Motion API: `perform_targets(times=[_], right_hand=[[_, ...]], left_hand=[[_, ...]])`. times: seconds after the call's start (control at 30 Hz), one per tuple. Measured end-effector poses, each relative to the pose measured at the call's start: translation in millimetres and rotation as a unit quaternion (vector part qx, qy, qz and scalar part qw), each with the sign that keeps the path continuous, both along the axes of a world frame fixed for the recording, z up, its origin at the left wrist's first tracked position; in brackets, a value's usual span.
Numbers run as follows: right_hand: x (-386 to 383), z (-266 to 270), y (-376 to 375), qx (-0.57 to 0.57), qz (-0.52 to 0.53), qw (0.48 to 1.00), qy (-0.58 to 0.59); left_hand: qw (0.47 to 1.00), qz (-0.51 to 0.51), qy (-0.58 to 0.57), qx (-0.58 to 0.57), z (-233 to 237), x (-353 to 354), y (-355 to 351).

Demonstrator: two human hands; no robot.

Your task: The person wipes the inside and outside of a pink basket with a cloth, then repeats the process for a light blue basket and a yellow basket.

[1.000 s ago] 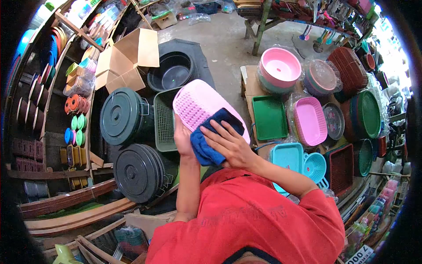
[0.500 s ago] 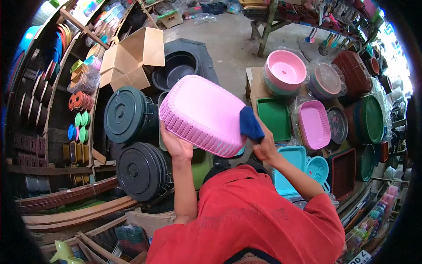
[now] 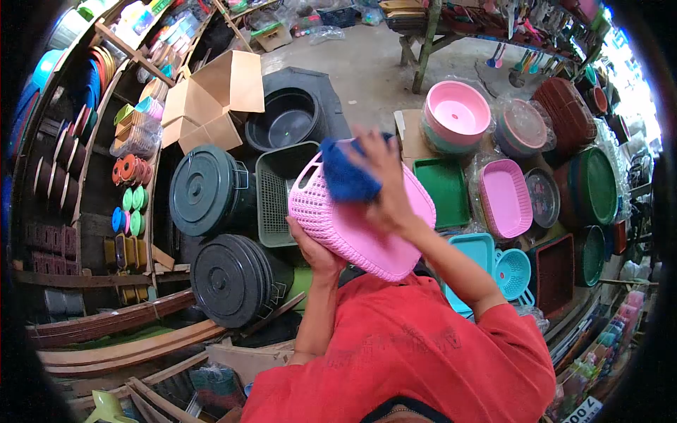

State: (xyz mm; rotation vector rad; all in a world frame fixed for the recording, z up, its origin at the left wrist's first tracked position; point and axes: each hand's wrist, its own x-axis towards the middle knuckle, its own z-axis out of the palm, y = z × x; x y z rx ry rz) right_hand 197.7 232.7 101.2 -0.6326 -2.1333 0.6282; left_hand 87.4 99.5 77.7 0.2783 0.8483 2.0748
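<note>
A pink plastic basket (image 3: 381, 247) with slotted sides and a handle hole is tilted in front of my chest, its smooth bottom turned up. My left hand (image 3: 317, 250) grips its lower left side from beneath. Over the basket, my right hand (image 3: 388, 185) is smeared by motion and holds a dark blue cloth (image 3: 344, 173) against the end near the handle hole. Part of the basket's bottom is hidden by that hand and the cloth.
A grey-green basket (image 3: 277, 201) stands just behind the pink one. Lidded dark bins (image 3: 204, 190) are at left, beside an open cardboard box (image 3: 215, 92) and a black tub (image 3: 285, 116). At right are a green tray (image 3: 441, 190), pink basins (image 3: 458, 113) and turquoise trays (image 3: 472, 257).
The pink basket has turned and moved right and closer to my body. My right hand with the cloth has swept from its right end to the upper left. The grey-green basket now shows more.
</note>
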Motion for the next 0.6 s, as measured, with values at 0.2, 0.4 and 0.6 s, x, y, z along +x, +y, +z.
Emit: perform_targets(times=[0.2,0.4,0.6], right_hand=[[-0.2,-21.2,22.0,-0.048,-0.061,0.997,0.006],[10.9,1.0,-96.8,0.053,0.131,0.985,-0.098],[22.0,-9.8,-82.9,0.039,0.123,0.988,-0.084]], left_hand=[[0.996,0.065,0.052,-0.034,-9.5,-6.2,-3.6],[0.986,0.137,0.063,-0.076,-83.8,-47.3,-5.4],[0.990,0.109,0.069,-0.059,-12.1,-41.7,4.2]])
